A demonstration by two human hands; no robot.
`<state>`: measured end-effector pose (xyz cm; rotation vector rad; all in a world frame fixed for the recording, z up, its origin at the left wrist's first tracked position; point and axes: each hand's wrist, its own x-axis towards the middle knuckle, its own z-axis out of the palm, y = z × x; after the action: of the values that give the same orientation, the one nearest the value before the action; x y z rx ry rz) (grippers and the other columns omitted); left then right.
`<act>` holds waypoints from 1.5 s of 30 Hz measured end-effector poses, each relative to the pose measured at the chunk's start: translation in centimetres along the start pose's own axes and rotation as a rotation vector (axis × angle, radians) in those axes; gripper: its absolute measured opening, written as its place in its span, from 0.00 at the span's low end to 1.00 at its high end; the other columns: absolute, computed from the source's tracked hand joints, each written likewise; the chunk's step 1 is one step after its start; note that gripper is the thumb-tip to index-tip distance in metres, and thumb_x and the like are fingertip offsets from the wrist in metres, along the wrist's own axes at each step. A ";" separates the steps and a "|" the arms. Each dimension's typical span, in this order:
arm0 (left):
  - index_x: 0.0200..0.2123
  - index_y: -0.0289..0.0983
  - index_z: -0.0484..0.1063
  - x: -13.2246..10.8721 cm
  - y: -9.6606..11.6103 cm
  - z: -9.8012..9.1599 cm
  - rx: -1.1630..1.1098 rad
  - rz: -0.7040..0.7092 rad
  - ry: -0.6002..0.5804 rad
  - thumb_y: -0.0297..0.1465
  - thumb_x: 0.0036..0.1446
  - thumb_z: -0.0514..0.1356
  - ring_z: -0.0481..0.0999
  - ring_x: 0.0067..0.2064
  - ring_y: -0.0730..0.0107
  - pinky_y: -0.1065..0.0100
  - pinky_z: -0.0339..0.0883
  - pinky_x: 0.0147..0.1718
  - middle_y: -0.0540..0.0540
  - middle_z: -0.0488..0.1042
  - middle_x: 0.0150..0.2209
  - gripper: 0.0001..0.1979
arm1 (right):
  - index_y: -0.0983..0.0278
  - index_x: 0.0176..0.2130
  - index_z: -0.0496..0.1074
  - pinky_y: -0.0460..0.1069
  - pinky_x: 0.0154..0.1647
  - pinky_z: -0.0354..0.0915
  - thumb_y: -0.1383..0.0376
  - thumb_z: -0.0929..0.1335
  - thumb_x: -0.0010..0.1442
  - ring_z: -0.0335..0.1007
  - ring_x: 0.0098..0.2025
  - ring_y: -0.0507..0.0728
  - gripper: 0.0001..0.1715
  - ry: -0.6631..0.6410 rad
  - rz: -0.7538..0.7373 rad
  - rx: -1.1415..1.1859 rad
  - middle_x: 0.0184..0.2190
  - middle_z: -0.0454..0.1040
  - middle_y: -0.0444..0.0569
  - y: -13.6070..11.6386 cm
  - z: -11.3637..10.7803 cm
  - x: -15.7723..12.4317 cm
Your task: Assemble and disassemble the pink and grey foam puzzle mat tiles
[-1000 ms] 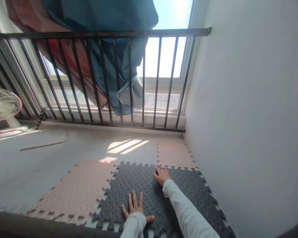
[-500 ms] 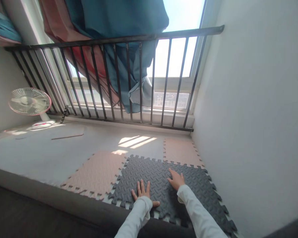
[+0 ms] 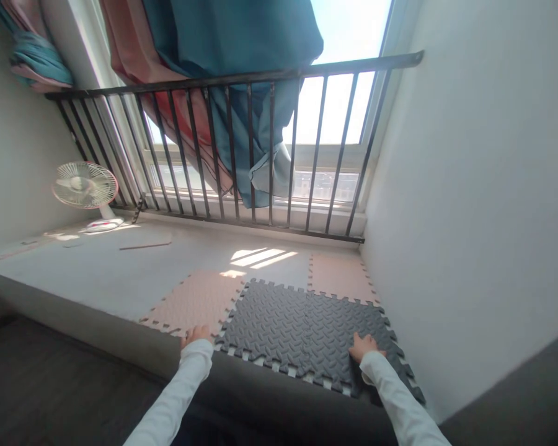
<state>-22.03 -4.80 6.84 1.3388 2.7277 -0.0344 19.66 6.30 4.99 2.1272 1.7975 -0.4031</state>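
Observation:
Two dark grey interlocking foam tiles [image 3: 279,319] lie joined side by side on the pale ledge. My right hand [image 3: 365,347] rests on the right-hand one near its front, fingers loosely bent and apart. On the left, my left hand [image 3: 198,335] touches the near edge of a pink foam tile [image 3: 199,297]; its fingers lie over the edge and are partly hidden. A narrow gap shows between this pink tile and the dark pair. Another pink foam tile [image 3: 341,275] sits behind the right dark tile, against the wall.
A black metal railing [image 3: 242,77] runs along the window, with teal and pink curtains [image 3: 232,43] behind it. A white fan [image 3: 86,189] stands at the far left, and a thin strip [image 3: 145,246] lies on the ledge [image 3: 97,266]. The white wall [image 3: 474,204] borders the right side.
My left hand has moved left, from the dark tile to the pink tile's near edge. My right hand has shifted right and nearer. The view has turned slightly left.

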 end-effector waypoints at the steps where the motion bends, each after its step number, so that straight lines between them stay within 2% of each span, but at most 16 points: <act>1: 0.39 0.37 0.70 0.0 -0.5 0.0 0.042 0.009 -0.003 0.26 0.51 0.47 0.64 0.50 0.60 0.61 0.55 0.44 0.41 0.70 0.45 0.15 | 0.64 0.57 0.54 0.68 0.48 0.50 0.65 0.58 0.54 0.48 0.59 0.66 0.31 0.013 0.008 -0.006 0.57 0.52 0.68 -0.3 0.1 -0.2; 6: 0.41 0.38 0.68 -0.4 -0.4 0.0 0.121 0.081 -0.049 0.29 0.53 0.47 0.64 0.50 0.62 0.63 0.56 0.45 0.43 0.70 0.47 0.14 | 0.68 0.55 0.58 0.64 0.52 0.48 0.64 0.61 0.53 0.52 0.57 0.66 0.29 0.084 -0.006 -0.022 0.55 0.56 0.68 -0.6 -0.2 -0.9; 10: 0.40 0.40 0.68 0.3 -0.2 0.3 0.142 0.075 -0.070 0.28 0.54 0.46 0.67 0.49 0.64 0.65 0.57 0.41 0.44 0.71 0.46 0.14 | 0.66 0.51 0.63 0.60 0.55 0.47 0.62 0.60 0.55 0.58 0.54 0.61 0.24 0.141 -0.117 0.002 0.50 0.65 0.61 0.6 -0.9 -0.7; 13: 0.36 0.41 0.69 1.9 -0.4 0.5 0.144 0.039 -0.142 0.29 0.53 0.48 0.70 0.44 0.64 0.68 0.59 0.34 0.43 0.73 0.42 0.11 | 0.65 0.53 0.61 0.59 0.57 0.46 0.62 0.59 0.55 0.54 0.57 0.59 0.25 0.168 -0.136 0.029 0.54 0.60 0.59 1.6 -1.5 -0.2; 15: 0.32 0.40 0.68 3.4 -0.4 -0.3 0.134 0.033 -0.171 0.30 0.52 0.50 0.72 0.40 0.66 0.71 0.58 0.31 0.43 0.74 0.40 0.08 | 0.65 0.54 0.59 0.59 0.57 0.47 0.62 0.60 0.55 0.51 0.58 0.60 0.27 0.163 -0.119 0.041 0.57 0.56 0.59 2.2 -1.8 0.4; 18: 0.25 0.38 0.65 5.4 0.6 -3.8 0.107 0.031 -0.136 0.33 0.50 0.54 0.72 0.35 0.69 0.73 0.55 0.29 0.50 0.75 0.29 0.06 | 0.66 0.54 0.60 0.58 0.55 0.50 0.63 0.59 0.55 0.53 0.57 0.60 0.26 0.167 -0.095 0.062 0.57 0.56 0.60 3.0 -2.4 1.6; 21: 0.23 0.37 0.63 7.4 2.5 -9.0 0.004 -0.071 -0.063 0.32 0.49 0.55 0.69 0.33 0.74 0.78 0.52 0.29 0.59 0.67 0.19 0.07 | 0.66 0.54 0.59 0.59 0.54 0.52 0.59 0.60 0.55 0.52 0.58 0.61 0.29 0.101 -0.070 0.069 0.58 0.54 0.61 3.3 -2.9 3.0; 25: 0.33 0.36 0.66 10.6 5.7 -15.2 -0.052 -0.126 0.046 0.37 0.51 0.52 0.68 0.36 0.76 0.79 0.51 0.29 0.58 0.68 0.26 0.11 | 0.65 0.55 0.59 0.61 0.56 0.48 0.53 0.66 0.47 0.47 0.60 0.63 0.39 -0.033 -0.112 0.033 0.59 0.52 0.62 2.9 -3.1 4.1; 27: 0.37 0.35 0.65 11.8 7.7 -17.0 -0.089 -0.143 0.096 0.42 0.53 0.50 0.68 0.38 0.74 0.78 0.53 0.31 0.55 0.69 0.33 0.17 | 0.67 0.56 0.57 0.61 0.57 0.47 0.51 0.69 0.42 0.46 0.60 0.65 0.46 -0.052 -0.126 -0.012 0.59 0.51 0.65 2.6 -3.0 4.2; 29: 0.38 0.34 0.66 12.4 10.3 -17.6 -0.143 -0.116 0.158 0.45 0.53 0.47 0.68 0.40 0.71 0.76 0.55 0.32 0.52 0.69 0.36 0.21 | 0.70 0.58 0.53 0.60 0.58 0.46 0.50 0.70 0.40 0.45 0.60 0.66 0.52 -0.042 -0.122 -0.058 0.59 0.49 0.67 2.4 -2.9 4.1; 31: 0.37 0.34 0.66 12.2 13.6 -16.9 -0.201 -0.048 0.205 0.45 0.52 0.48 0.69 0.40 0.69 0.74 0.56 0.32 0.49 0.71 0.36 0.20 | 0.73 0.58 0.51 0.59 0.58 0.46 0.50 0.70 0.40 0.45 0.60 0.66 0.54 -0.024 -0.115 -0.078 0.59 0.48 0.69 2.2 -2.7 4.0; 33: 0.34 0.36 0.67 11.3 17.5 -15.2 -0.245 0.029 0.201 0.42 0.50 0.51 0.71 0.39 0.67 0.73 0.58 0.32 0.47 0.73 0.36 0.16 | 0.74 0.59 0.50 0.58 0.58 0.45 0.50 0.69 0.41 0.43 0.61 0.66 0.54 -0.024 -0.113 -0.083 0.59 0.46 0.69 2.2 -2.4 3.9; 36: 0.33 0.36 0.68 9.6 23.6 -11.2 -0.286 0.134 0.106 0.39 0.50 0.52 0.72 0.40 0.65 0.72 0.60 0.33 0.44 0.74 0.36 0.13 | 0.73 0.60 0.48 0.60 0.58 0.44 0.50 0.68 0.42 0.40 0.61 0.67 0.55 -0.032 -0.118 -0.071 0.60 0.45 0.68 2.4 -1.8 4.1; 39: 0.33 0.35 0.69 8.3 28.6 -6.6 -0.306 0.246 0.046 0.37 0.52 0.50 0.72 0.41 0.65 0.71 0.60 0.34 0.43 0.75 0.37 0.13 | 0.74 0.59 0.48 0.61 0.58 0.43 0.49 0.68 0.42 0.39 0.61 0.68 0.55 -0.024 -0.148 -0.042 0.60 0.44 0.69 2.6 -1.1 4.4; 42: 0.32 0.37 0.69 7.7 31.9 -2.8 -0.298 0.273 -0.008 0.35 0.51 0.52 0.73 0.40 0.66 0.71 0.61 0.33 0.43 0.75 0.36 0.10 | 0.75 0.59 0.48 0.61 0.58 0.42 0.50 0.67 0.43 0.38 0.61 0.69 0.54 -0.004 -0.165 -0.026 0.60 0.43 0.70 2.8 -0.7 4.6; 45: 0.33 0.38 0.69 7.5 33.8 -0.3 -0.287 0.292 -0.036 0.33 0.51 0.51 0.73 0.40 0.66 0.70 0.62 0.33 0.43 0.75 0.37 0.09 | 0.75 0.59 0.48 0.61 0.58 0.43 0.51 0.67 0.44 0.39 0.61 0.69 0.53 -0.008 -0.166 -0.049 0.60 0.43 0.70 2.8 -0.7 4.5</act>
<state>0.06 21.80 7.27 1.6068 2.3656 0.3371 23.13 10.19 3.94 1.9487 1.9656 -0.4024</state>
